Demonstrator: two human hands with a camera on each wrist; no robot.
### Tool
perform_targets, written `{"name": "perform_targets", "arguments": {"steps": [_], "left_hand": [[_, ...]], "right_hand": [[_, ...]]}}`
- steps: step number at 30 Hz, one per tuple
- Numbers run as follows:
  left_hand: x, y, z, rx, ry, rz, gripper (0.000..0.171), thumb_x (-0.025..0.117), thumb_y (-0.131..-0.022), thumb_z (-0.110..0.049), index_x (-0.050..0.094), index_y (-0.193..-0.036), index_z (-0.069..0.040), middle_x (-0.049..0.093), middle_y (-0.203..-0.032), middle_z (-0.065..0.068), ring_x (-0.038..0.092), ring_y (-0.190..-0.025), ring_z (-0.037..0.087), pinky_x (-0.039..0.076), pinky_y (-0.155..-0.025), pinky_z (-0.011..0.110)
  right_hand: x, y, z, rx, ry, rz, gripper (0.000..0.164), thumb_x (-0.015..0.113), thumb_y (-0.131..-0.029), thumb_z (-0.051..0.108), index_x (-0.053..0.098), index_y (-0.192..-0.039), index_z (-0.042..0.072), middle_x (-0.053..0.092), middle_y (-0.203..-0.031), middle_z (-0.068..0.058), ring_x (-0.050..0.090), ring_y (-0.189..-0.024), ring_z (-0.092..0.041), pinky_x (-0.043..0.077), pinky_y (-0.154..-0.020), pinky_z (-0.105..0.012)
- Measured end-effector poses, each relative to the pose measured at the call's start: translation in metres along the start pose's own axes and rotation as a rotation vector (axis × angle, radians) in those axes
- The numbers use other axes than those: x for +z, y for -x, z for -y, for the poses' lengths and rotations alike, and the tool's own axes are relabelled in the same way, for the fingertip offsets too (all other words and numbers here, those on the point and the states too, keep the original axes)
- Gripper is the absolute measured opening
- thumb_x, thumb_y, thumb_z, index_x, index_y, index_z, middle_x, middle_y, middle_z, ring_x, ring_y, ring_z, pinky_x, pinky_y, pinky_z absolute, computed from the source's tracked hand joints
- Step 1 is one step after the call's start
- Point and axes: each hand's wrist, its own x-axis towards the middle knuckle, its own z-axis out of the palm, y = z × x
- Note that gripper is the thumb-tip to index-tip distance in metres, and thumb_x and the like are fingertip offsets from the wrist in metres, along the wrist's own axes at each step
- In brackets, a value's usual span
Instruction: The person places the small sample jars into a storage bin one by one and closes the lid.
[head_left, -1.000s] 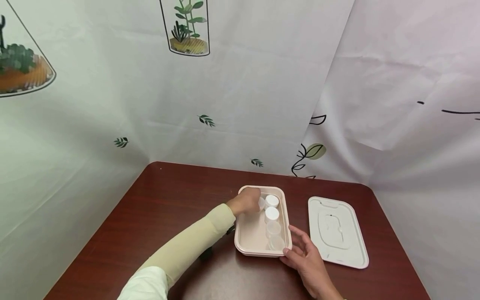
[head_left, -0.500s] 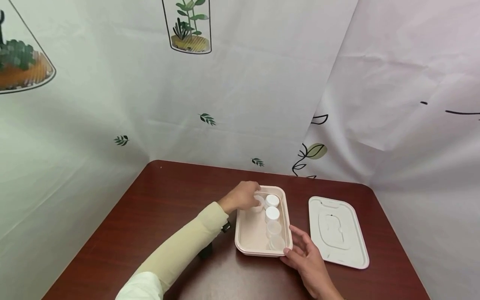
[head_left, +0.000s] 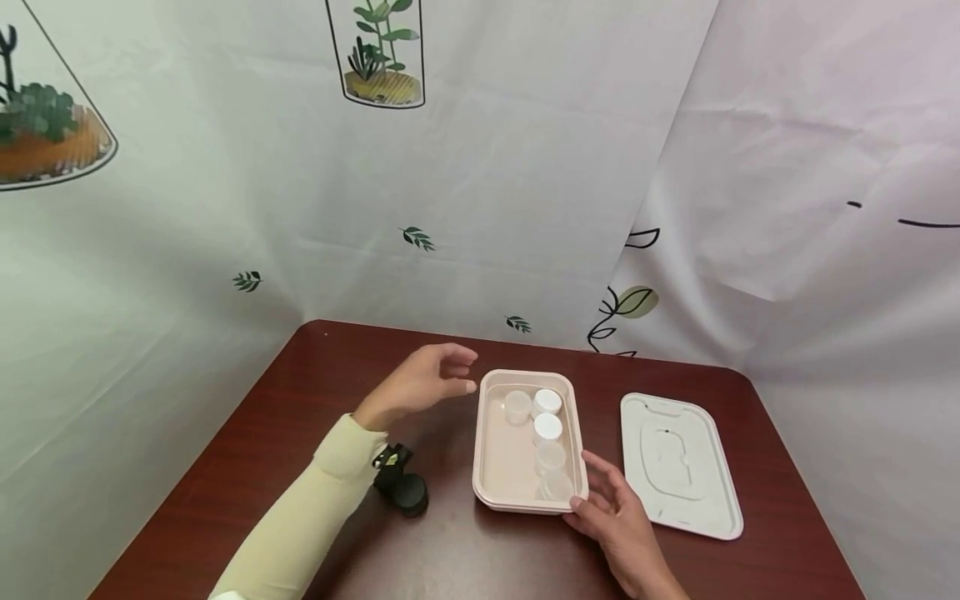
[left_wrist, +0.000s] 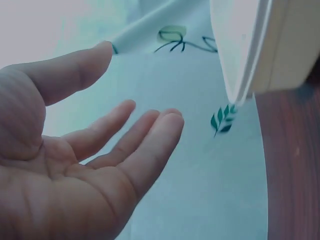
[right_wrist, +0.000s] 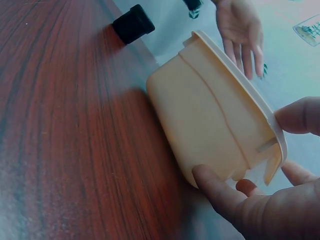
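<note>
A cream plastic box (head_left: 510, 479), without its lid on, stands mid-table. Along its right side runs a row of small round containers: two have white tops (head_left: 547, 429), and two look translucent (head_left: 551, 457). One more translucent cup (head_left: 517, 407) stands at the back left, beside the row. My left hand (head_left: 420, 382) hovers left of the box, fingers spread and slightly bent, holding nothing; the left wrist view shows its bare palm (left_wrist: 75, 185). My right hand (head_left: 618, 525) grips the box's near right corner, thumb at the rim and fingers against the outer wall (right_wrist: 200, 110).
A white rectangular lid (head_left: 681, 465) lies on the table right of the box. On the dark red wooden table (head_left: 442, 550), a short black cylinder (head_left: 410, 495) sits near my left wrist. A printed white cloth (head_left: 480, 192) hangs behind the table.
My left hand has come out of the box, letting go of the translucent cup at the back left, and moved left. My right hand has stayed at the corner.
</note>
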Motion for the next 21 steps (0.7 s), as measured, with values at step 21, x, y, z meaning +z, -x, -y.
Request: {"name": "perform_targets", "arguments": {"steps": [21], "left_hand": [[-0.02,0.103,0.104,-0.126,0.162,-0.067,0.057,0.08,-0.096,-0.021,0.059,-0.146,-0.004,0.056,-0.154,0.022,0.055,-0.141,0.043,0.057,-0.103,0.045]], "right_hand": [[-0.002,-0.001,0.0,0.009,0.002,0.01,0.072,0.068,-0.093,-0.007,0.043,-0.157,0.014,0.051,-0.146,-0.026,0.07,-0.114,-0.023,0.064,-0.086,-0.044]]}}
